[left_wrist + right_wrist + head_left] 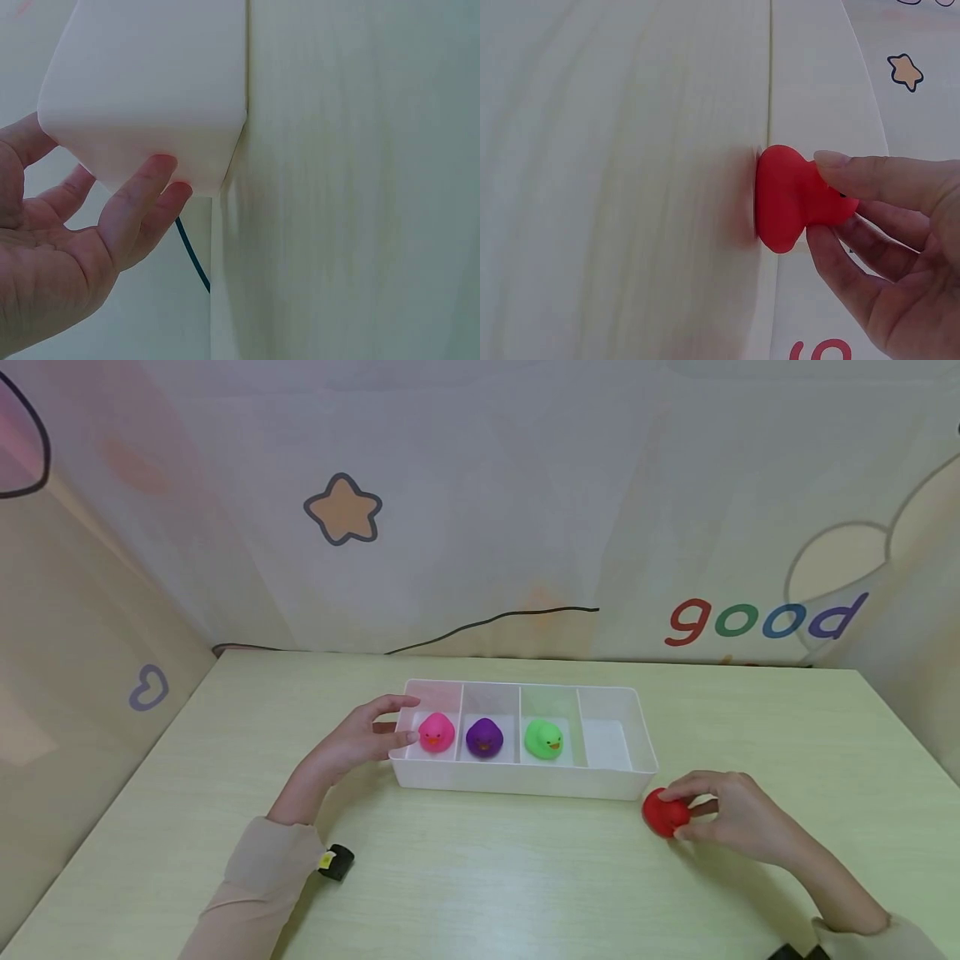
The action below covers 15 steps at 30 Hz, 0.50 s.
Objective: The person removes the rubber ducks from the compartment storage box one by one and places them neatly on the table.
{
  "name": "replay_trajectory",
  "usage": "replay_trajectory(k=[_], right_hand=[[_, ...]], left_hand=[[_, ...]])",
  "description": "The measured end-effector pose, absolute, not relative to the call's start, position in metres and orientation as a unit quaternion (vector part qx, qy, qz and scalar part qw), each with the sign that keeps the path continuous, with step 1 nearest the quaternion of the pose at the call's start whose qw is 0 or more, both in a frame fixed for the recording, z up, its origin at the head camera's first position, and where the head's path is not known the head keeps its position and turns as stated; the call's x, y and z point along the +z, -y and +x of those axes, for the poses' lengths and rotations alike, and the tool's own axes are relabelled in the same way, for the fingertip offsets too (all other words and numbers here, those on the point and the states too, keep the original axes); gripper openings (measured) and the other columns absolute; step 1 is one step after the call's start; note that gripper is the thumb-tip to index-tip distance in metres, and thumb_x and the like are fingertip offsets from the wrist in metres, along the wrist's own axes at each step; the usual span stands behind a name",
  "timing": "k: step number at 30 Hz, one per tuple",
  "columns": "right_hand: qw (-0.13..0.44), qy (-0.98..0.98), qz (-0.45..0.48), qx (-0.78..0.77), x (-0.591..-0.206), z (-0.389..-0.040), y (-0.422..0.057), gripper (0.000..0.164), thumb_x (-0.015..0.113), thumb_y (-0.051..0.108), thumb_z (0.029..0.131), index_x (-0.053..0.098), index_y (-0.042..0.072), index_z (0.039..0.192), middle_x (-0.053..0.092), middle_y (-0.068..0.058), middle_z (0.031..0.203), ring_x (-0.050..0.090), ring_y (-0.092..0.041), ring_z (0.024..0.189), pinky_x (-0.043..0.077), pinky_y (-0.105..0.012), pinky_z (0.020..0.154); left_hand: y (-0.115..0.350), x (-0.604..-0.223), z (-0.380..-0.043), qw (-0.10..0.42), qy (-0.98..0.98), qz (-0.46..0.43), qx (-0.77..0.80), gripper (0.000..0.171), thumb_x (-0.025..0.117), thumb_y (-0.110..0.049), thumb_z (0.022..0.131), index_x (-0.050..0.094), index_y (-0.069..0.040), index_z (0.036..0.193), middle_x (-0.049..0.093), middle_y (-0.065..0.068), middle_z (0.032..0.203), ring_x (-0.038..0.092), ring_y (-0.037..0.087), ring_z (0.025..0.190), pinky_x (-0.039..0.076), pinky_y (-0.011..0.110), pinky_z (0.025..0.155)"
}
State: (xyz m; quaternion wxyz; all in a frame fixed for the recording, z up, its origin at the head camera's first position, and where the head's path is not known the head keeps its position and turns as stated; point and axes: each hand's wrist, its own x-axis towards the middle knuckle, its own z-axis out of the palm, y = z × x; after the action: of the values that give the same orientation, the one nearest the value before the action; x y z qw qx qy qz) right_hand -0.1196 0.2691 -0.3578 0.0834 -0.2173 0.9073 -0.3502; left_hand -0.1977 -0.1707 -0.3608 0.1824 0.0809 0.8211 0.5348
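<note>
A white divided box [525,781] sits on the table with its compartments in a row. From the left, its first three hold a pink rubber duck [437,732], a purple rubber duck [484,739] and a green rubber duck [543,740]; the rightmost one holds nothing. My left hand [367,733] grips the box's left end, some fingertips [159,166] against the outer end wall and others over the rim. Off the box's front right corner, my right hand [738,818] pinches a red rubber duck [781,199] by its head, the base right at the tabletop.
The pale wooden table [495,877] reaches back to a printed cloth wall [487,510]. More cloth hangs at the left and right sides. A black device [337,862] is strapped at the left sleeve, and another black device [789,952] shows by the right sleeve.
</note>
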Motion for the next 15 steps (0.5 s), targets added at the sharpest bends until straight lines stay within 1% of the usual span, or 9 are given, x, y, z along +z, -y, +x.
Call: replay_trajectory(k=[3,6,8,11,13,15], right_hand=[[0.084,-0.907,-0.217,-0.351,-0.358,-0.120,-0.268,0.033,0.077,0.003,0.067,0.066,-0.002,0.098,0.063,-0.018,0.100,0.060,-0.023,0.082,0.053,-0.028,0.067],[0.076,-0.904,-0.217,-0.361,-0.359,-0.120,-0.269,0.035,0.077,0.004,0.067,0.065,-0.002,0.100,0.062,-0.018,0.101,0.060,-0.020,0.083,0.053,-0.028,0.067],[0.059,-0.902,-0.220,-0.366,-0.358,-0.120,-0.271,0.038,0.079,0.005,0.066,0.065,-0.003,0.101,0.062,-0.017,0.102,0.060,-0.015,0.086,0.053,-0.026,0.068],[0.020,-0.901,-0.224,-0.371,-0.356,-0.118,-0.273,0.043,0.080,0.006,0.065,0.064,-0.002,0.104,0.062,-0.015,0.103,0.058,-0.002,0.090,0.052,-0.022,0.070],[-0.001,-0.903,-0.218,-0.370,-0.352,-0.118,-0.275,0.044,0.080,0.007,0.065,0.064,-0.001,0.105,0.062,-0.009,0.102,0.055,0.006,0.091,0.050,-0.018,0.072],[-0.017,-0.901,-0.211,-0.378,-0.348,-0.117,-0.275,0.044,0.080,0.006,0.066,0.064,0.000,0.107,0.062,-0.002,0.102,0.054,0.009,0.091,0.048,-0.014,0.073]], left_hand=[[0.171,-0.361,-0.198,0.182,-0.821,0.080,0.536,0.053,0.062,-0.019,0.086,0.040,-0.012,0.135,0.033,0.010,0.141,0.036,0.036,0.126,0.045,0.042,0.086],[0.172,-0.361,-0.198,0.182,-0.820,0.078,0.536,0.053,0.062,-0.019,0.086,0.040,-0.012,0.135,0.033,0.010,0.140,0.037,0.036,0.126,0.045,0.041,0.086],[0.172,-0.361,-0.198,0.184,-0.819,0.077,0.539,0.053,0.062,-0.018,0.086,0.041,-0.012,0.134,0.034,0.009,0.140,0.037,0.035,0.126,0.046,0.040,0.086],[0.172,-0.361,-0.198,0.185,-0.818,0.076,0.540,0.053,0.063,-0.019,0.086,0.041,-0.013,0.134,0.035,0.009,0.139,0.038,0.035,0.125,0.046,0.039,0.085],[0.171,-0.361,-0.198,0.185,-0.819,0.074,0.538,0.053,0.063,-0.020,0.086,0.041,-0.014,0.134,0.034,0.009,0.139,0.038,0.035,0.125,0.046,0.039,0.084],[0.171,-0.361,-0.198,0.185,-0.823,0.070,0.533,0.053,0.063,-0.020,0.086,0.042,-0.016,0.133,0.034,0.007,0.139,0.038,0.035,0.126,0.046,0.039,0.085]])
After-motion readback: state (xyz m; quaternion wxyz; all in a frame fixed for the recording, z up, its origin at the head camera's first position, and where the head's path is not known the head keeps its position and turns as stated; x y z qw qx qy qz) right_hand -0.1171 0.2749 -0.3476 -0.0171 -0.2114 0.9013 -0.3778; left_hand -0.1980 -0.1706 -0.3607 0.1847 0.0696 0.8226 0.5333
